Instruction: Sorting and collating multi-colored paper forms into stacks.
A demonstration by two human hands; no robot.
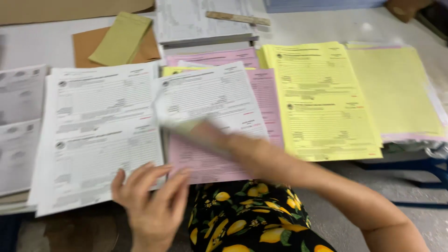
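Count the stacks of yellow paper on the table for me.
2 clear ones: a printed yellow form stack right of the pink sheets, and a plainer yellow stack at the far right. A yellow edge behind the middle white form may be a third.

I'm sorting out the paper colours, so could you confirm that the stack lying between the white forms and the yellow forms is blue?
Not quite: in the head view, the stack lying between the white forms and the yellow forms is pink, not blue. The right hand lifts a white sheet over it.
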